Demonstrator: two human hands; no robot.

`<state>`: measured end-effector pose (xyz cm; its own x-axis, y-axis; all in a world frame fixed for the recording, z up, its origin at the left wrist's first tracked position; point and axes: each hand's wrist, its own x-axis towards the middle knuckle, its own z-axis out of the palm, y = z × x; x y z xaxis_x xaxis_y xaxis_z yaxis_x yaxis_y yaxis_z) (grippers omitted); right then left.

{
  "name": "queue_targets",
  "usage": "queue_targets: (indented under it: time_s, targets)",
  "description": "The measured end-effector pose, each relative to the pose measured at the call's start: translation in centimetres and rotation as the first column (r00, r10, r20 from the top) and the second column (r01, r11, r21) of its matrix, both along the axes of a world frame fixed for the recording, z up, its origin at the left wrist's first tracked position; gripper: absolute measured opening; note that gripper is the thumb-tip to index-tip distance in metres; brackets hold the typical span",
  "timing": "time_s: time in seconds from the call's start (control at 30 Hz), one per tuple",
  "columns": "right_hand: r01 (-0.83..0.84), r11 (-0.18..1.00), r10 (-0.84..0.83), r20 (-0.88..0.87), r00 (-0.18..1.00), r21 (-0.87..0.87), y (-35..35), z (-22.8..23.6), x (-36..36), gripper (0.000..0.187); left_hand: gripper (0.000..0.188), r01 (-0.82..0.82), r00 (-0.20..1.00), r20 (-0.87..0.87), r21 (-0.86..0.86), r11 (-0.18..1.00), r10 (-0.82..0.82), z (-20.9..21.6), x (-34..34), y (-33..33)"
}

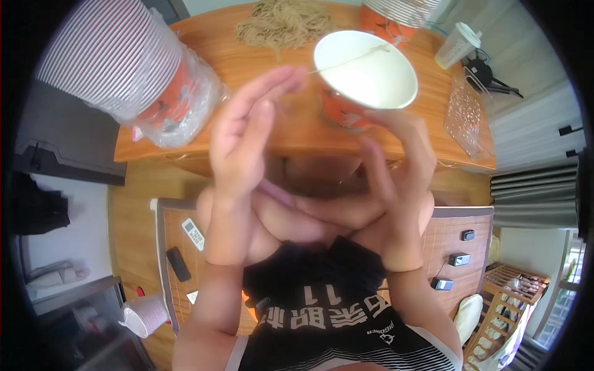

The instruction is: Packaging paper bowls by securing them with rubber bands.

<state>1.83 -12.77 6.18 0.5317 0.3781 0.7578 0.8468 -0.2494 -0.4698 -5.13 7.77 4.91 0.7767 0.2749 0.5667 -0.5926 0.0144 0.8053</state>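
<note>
Nearest, the person's right hand (402,154), blurred, stood half open at the near side of the tub, thumb and fingers parted; contact with the wall could not be told. The left hand (244,133) was raised, thumb apart from the extended fingers; a thin cord (346,61) met its fingertips, though whether they gripped it could not be determined. The white-lined orange tub (341,110) stood upright on the wooden counter (291,133), the cord crossing its mouth. To the left stood a plastic-wrapped stack of tubs (117,68). Farther off lay a heap of tan cords (281,23), with another tub stack (390,25) behind the tub
</note>
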Motion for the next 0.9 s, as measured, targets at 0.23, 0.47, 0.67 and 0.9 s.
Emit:
queue_targets:
  time_s: [0.23, 0.47, 0.67, 0.9]
  targets:
    - [-0.155, 0.958, 0.269, -0.572, 0.775, 0.240, 5.4, -2.7, -2.6, 0.066, 0.039, 0.016, 1.000, -0.023, -0.089, 0.996, -0.018, -1.3, 1.2, 0.2]
    - [-0.237, 0.904, 0.419, -0.629, 0.655, 0.355, 8.2, -3.5, -2.5, 0.055, 0.053, 0.154, 0.987, -0.013, -0.183, 0.971, -0.159, -1.1, 0.4, 1.2]
    - [-0.077, 0.982, 0.157, -0.506, 0.848, 0.174, 7.6, -2.9, -2.0, 0.024, 0.054, -0.065, 0.964, -0.237, 0.237, 0.969, 0.123, -2.3, 0.0, 3.3]
    - [-0.226, 0.840, 0.284, 0.046, 0.958, -0.494, 2.9, 0.7, 0.8, 0.038, 0.057, -0.157, 0.981, 0.184, 0.575, 0.803, 0.060, 0.0, -1.1, 0.8]
